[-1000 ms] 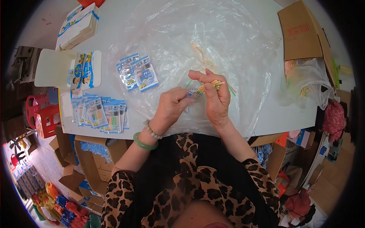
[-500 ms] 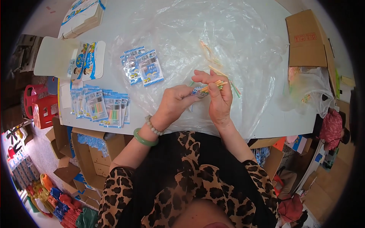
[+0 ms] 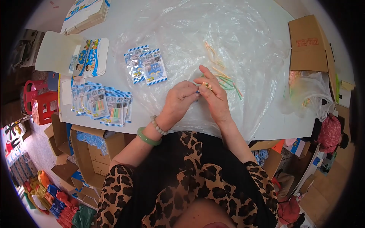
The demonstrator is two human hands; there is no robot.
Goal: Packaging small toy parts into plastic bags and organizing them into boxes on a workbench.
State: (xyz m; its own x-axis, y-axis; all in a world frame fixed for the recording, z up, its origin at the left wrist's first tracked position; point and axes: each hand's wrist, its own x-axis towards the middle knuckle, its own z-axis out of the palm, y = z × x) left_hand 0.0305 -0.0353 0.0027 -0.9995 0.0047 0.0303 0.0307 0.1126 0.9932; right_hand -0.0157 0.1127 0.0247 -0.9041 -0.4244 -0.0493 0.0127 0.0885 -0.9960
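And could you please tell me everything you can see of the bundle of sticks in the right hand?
The bundle of sticks is a cluster of thin, pale yellowish pieces gathered close together. Only their ends show, peeking out of the right hand; the rest is hidden. It is held over the clear plastic sheet, beside the left hand. Its material is unclear.

On my feed I've got packets (image 3: 98, 102) near left on the tabletop (image 3: 283, 127), sticks (image 3: 226, 80) on plastic sheet (image 3: 251, 49), box (image 3: 308, 45) far right.
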